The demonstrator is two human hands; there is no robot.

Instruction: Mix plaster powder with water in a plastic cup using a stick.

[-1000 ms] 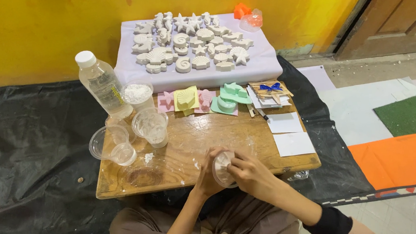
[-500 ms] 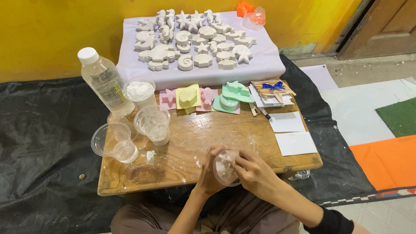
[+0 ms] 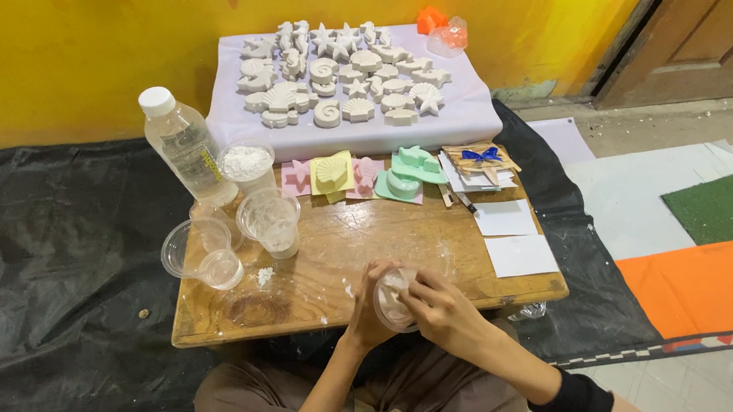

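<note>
Two hands are closed around one small clear plastic cup (image 3: 391, 300) at the near edge of the wooden table (image 3: 320, 279): the left hand (image 3: 366, 306) is cupped behind it, the right hand (image 3: 440, 309) is clamped over its rim. White residue is seen inside the cup. Farther back on the table, a tub of white powder (image 3: 246, 165) stands beside a water bottle (image 3: 186, 147), with empty clear cups (image 3: 270, 222) near them. Bare wood is left right of the held cup, up to white paper sheets (image 3: 513, 238).
</note>
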